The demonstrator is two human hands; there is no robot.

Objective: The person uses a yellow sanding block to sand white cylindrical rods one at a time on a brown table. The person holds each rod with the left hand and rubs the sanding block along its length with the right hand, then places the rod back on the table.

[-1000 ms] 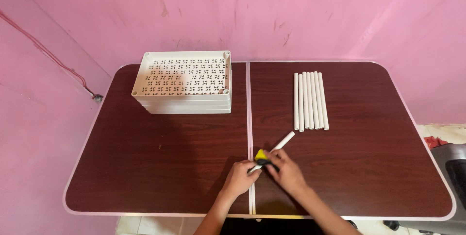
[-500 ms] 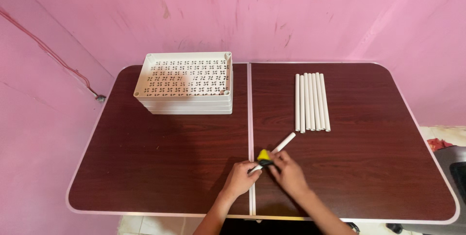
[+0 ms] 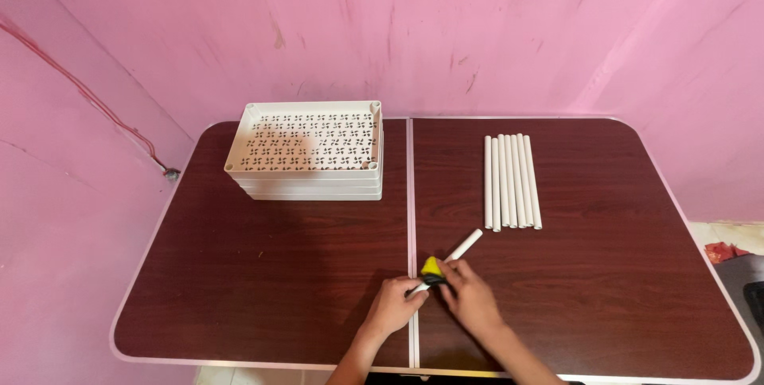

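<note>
A white tube lies slanted near the middle front of the dark brown table. My left hand grips its near end. My right hand holds a small yellow and black piece against the tube, just right of my left hand. What the piece is exactly, I cannot make out. Both hands sit close together over the table's centre seam.
A stack of white perforated trays stands at the back left. Several white tubes lie side by side at the back right. Pink walls surround the table; a red cable runs down the left wall.
Both hands stay on the tube and yellow piece, with only slight shifts. The view has tilted a little.
</note>
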